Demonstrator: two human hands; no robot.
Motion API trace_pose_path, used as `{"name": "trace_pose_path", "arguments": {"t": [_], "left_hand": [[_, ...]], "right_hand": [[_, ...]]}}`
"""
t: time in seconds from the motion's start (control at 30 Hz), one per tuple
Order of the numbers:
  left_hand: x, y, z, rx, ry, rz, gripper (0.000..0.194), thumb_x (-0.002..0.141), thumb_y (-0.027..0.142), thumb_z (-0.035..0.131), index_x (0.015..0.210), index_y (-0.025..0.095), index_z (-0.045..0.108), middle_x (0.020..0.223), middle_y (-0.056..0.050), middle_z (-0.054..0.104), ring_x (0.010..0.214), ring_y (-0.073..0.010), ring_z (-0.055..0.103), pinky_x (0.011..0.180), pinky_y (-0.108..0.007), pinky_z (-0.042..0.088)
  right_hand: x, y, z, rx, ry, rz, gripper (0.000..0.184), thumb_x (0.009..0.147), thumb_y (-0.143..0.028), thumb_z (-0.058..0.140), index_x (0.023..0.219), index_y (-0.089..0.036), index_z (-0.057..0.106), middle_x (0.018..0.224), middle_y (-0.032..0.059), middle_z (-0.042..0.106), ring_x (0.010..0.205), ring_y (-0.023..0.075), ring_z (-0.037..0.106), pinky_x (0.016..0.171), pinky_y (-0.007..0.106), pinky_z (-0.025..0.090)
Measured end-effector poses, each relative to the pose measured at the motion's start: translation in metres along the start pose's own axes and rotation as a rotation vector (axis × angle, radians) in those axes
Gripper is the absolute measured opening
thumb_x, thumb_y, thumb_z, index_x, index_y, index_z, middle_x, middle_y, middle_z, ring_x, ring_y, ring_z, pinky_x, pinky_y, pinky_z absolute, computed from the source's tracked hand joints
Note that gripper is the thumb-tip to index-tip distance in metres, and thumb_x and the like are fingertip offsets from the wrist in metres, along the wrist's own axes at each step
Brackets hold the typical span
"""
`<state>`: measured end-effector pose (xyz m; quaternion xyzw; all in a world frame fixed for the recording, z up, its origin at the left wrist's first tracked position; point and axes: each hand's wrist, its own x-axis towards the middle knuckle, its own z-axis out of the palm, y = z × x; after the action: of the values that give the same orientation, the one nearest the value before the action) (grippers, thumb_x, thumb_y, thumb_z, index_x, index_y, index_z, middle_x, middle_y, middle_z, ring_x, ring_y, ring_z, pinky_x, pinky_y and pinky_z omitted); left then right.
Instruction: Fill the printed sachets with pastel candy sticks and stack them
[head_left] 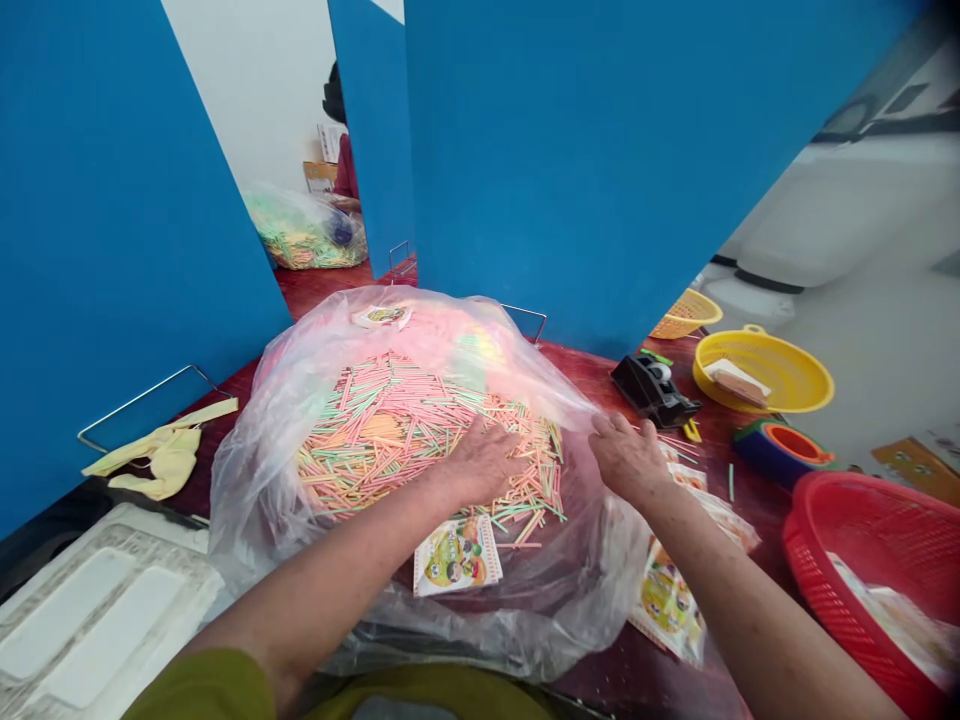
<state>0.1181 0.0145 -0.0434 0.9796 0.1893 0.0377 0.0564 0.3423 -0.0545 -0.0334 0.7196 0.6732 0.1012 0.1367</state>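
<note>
A big clear plastic bag point(262, 470) lies open on the dark red table, filled with a heap of thin pastel sticks point(390, 420) in pink, green and orange. My left hand point(480, 462) reaches into the bag and rests on the sticks, its fingers curled into the pile. My right hand point(626, 455) is at the bag's right edge with its fingers bent on the plastic. A small printed packet point(456, 555) lies in the bag near my left forearm. More printed packets point(667, 600) lie under my right forearm.
Blue partition panels point(600, 150) stand behind the bag. A black tape dispenser point(652, 390), yellow baskets point(765, 372), a red basket point(870, 560) and stacked coloured cups point(780, 450) are on the right. A yellow cloth point(161, 455) and white trays point(97, 620) are left. Another person point(341, 140) sits beyond.
</note>
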Motion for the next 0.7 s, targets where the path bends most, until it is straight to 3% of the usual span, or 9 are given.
{"name": "trace_pose_path", "arguments": {"t": [0.17,0.3,0.43,0.53,0.57,0.63,0.7], "left_hand": [[-0.017,-0.032,-0.012,0.014,-0.027,-0.167,0.027,0.075,0.029,0.057,0.102,0.031,0.059,0.131,-0.003,0.043,0.117,-0.0293,0.036,0.099,-0.057,0.008],[-0.029,-0.037,-0.028,0.005,-0.05,-0.289,0.033,0.077,0.031,0.055,0.11,0.032,0.055,0.132,-0.005,0.041,0.118,-0.029,0.036,0.097,-0.053,0.016],[-0.051,-0.023,-0.04,-0.004,-0.015,-0.328,0.027,0.082,0.032,0.047,0.106,0.025,0.057,0.12,-0.008,0.05,0.109,-0.0266,0.043,0.092,-0.045,0.025],[-0.073,-0.001,-0.038,-0.03,-0.1,-0.342,0.028,0.085,0.036,0.04,0.083,0.018,0.062,0.089,-0.008,0.061,0.09,-0.0233,0.051,0.083,-0.041,0.03],[-0.079,0.008,-0.034,-0.051,-0.126,-0.314,0.029,0.084,0.041,0.043,0.083,0.018,0.062,0.087,-0.008,0.061,0.088,-0.0229,0.052,0.082,-0.04,0.03],[-0.088,0.022,-0.024,-0.081,-0.142,-0.288,0.032,0.076,0.049,0.053,0.088,0.02,0.061,0.089,-0.007,0.06,0.09,-0.0233,0.051,0.082,-0.04,0.03],[-0.092,0.031,-0.015,-0.097,-0.139,-0.3,0.036,0.072,0.05,0.059,0.092,0.021,0.06,0.092,-0.006,0.059,0.091,-0.0236,0.05,0.083,-0.04,0.029]], "right_hand": [[-0.008,0.014,0.014,0.12,-0.085,0.038,0.027,0.083,-0.018,0.039,0.096,-0.021,0.063,0.106,0.0095,0.059,0.099,0.0233,0.049,0.079,0.038,0.037],[0.009,0.026,0.006,0.195,-0.102,0.177,0.035,0.087,-0.028,0.034,0.115,-0.017,0.053,0.106,0.0122,0.06,0.091,0.0215,0.056,0.07,0.032,0.04],[0.02,0.029,-0.017,0.224,-0.119,0.264,0.03,0.084,-0.026,0.038,0.104,-0.017,0.058,0.101,0.0123,0.062,0.082,0.0211,0.059,0.065,0.03,0.04],[0.015,0.011,-0.04,0.168,-0.054,0.355,0.031,0.085,-0.021,0.033,0.102,-0.018,0.058,0.103,0.0148,0.06,0.08,0.026,0.059,0.063,0.036,0.039],[0.012,0.001,-0.048,0.129,0.004,0.359,0.031,0.085,-0.018,0.032,0.1,-0.017,0.059,0.101,0.0156,0.06,0.082,0.0285,0.058,0.065,0.039,0.038],[0.01,-0.021,-0.059,0.098,0.098,0.265,0.031,0.084,-0.013,0.031,0.093,-0.014,0.061,0.096,0.0178,0.061,0.089,0.0318,0.054,0.07,0.043,0.035],[0.015,-0.042,-0.061,0.151,0.085,0.083,0.028,0.081,-0.01,0.035,0.087,-0.014,0.062,0.089,0.0165,0.062,0.089,0.0283,0.053,0.073,0.039,0.034]]}}
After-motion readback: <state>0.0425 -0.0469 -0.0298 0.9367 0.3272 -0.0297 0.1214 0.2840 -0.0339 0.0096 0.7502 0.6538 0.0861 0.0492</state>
